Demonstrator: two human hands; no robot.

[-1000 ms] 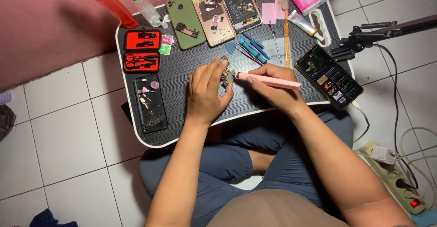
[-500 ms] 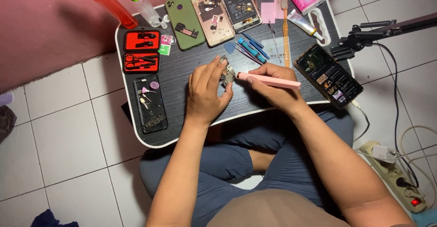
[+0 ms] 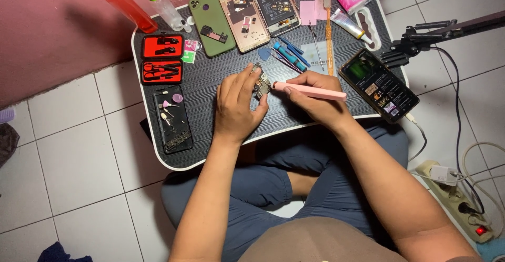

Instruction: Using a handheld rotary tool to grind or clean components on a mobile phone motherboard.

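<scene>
Over black lap table (image 3: 210, 136), left hand (image 3: 236, 107) pinches circuit board (image 3: 261, 85); right hand (image 3: 315, 96) clasps pink tool (image 3: 310, 89).

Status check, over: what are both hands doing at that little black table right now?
Left hand pinching small circuit board. Right hand gripping pink pen-shaped tool, tip at board. Blue pry tools lie just behind, apart; nothing blocking.
</scene>
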